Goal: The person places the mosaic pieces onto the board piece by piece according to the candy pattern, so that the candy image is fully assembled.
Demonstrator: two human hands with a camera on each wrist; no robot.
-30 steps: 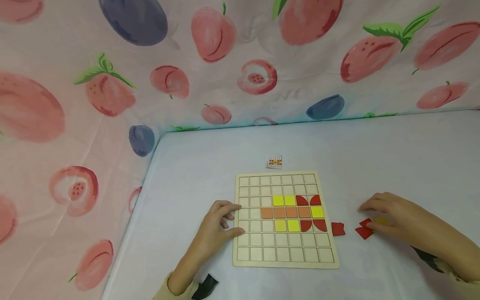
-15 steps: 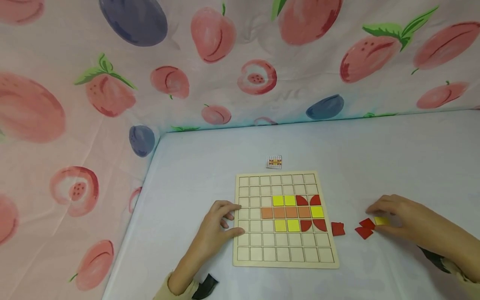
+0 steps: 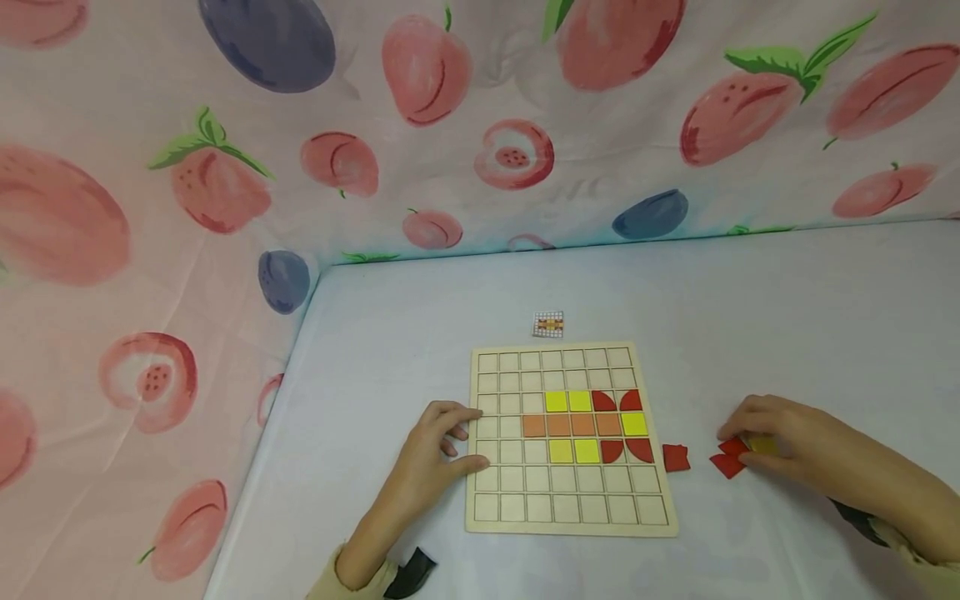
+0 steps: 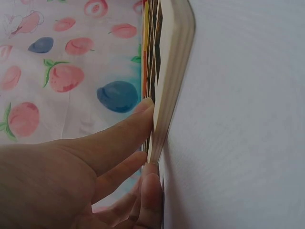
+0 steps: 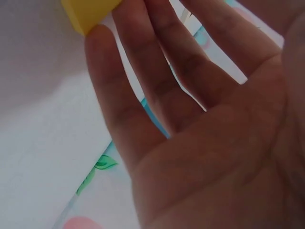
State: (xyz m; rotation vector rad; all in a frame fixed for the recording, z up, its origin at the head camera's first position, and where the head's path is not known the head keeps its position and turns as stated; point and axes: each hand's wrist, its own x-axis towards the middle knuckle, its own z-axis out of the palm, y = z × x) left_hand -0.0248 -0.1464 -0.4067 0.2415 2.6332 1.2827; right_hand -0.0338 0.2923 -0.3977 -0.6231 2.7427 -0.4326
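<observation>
My left hand [image 3: 437,442] rests at the left edge of a wooden grid board [image 3: 510,506], thumb and forefinger spread apart on its rim. In the left wrist view, fingertips [image 4: 147,105] touch the top face and side of the board. The board holds yellow square tiles [image 3: 557,402], orange square tiles [image 3: 558,426] and red quarter-round tiles [image 3: 640,451]. To the right, my right hand [image 3: 795,437] reaches over two loose red tiles [image 3: 726,465], fingertips at their edges. A yellow tile [image 3: 765,445] shows beneath its palm; the right wrist view has yellow [image 5: 88,12] at a fingertip.
A small printed pattern card [image 3: 548,324] lies behind the board. Another red piece [image 3: 676,457] sits just off the board's right edge. White cloth [image 3: 390,333] covers the table, and a fruit-print curtain [image 3: 450,175] hangs behind and to the left.
My right hand shifted right, uncovering the yellow tile, then came back left over the red tiles and partly covers the yellow one again. My left hand and the board stay in place.
</observation>
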